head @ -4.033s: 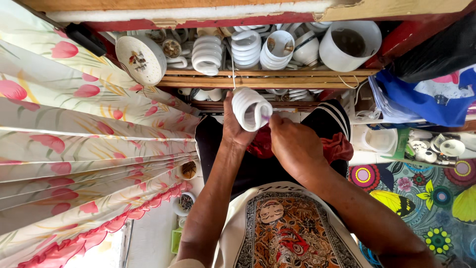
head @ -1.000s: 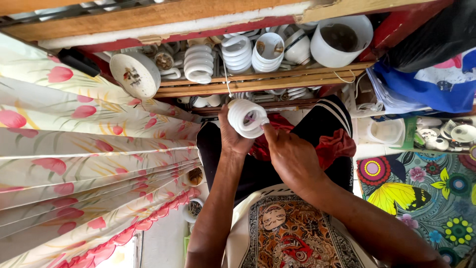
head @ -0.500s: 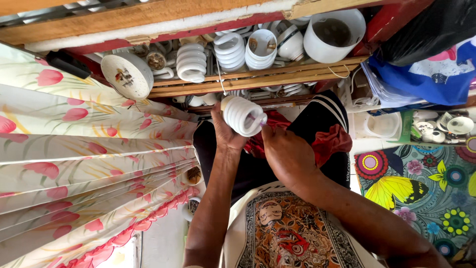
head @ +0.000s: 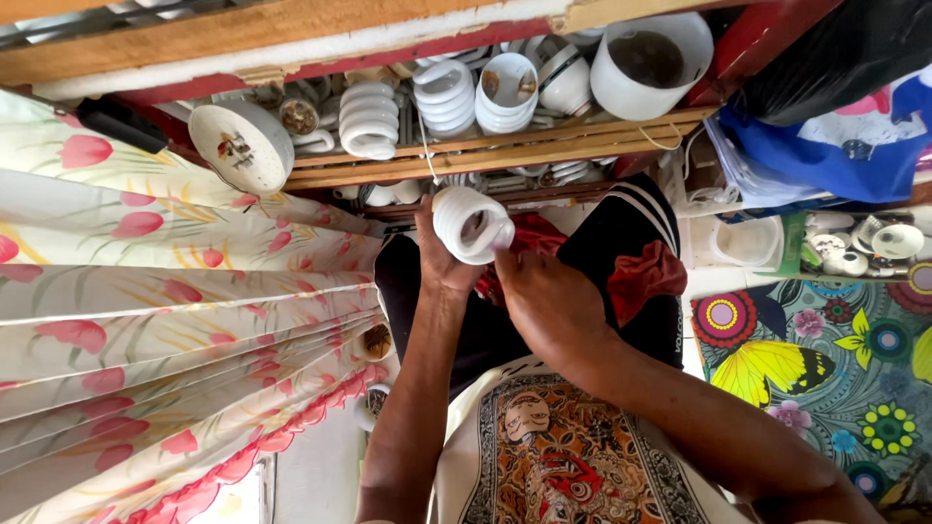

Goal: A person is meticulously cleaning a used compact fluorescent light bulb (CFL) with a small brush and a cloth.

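Note:
My left hand grips a white spiral lamp bulb from behind, holding it up in front of a wooden shelf. My right hand is closed at the bulb's right edge, fingertips pinched against its rim; whatever they pinch is too small to tell. Both forearms rise from the bottom of the view, over my dark shorts and a patterned shirt.
The wooden shelf holds several white spiral bulbs, a round lamp base and a white pot. A flowered curtain fills the left. A butterfly-patterned cloth and a tray of small parts lie right.
The bulb has stayed in my left hand and turned slightly; my right hand keeps working at its rim. The view has shifted a little.

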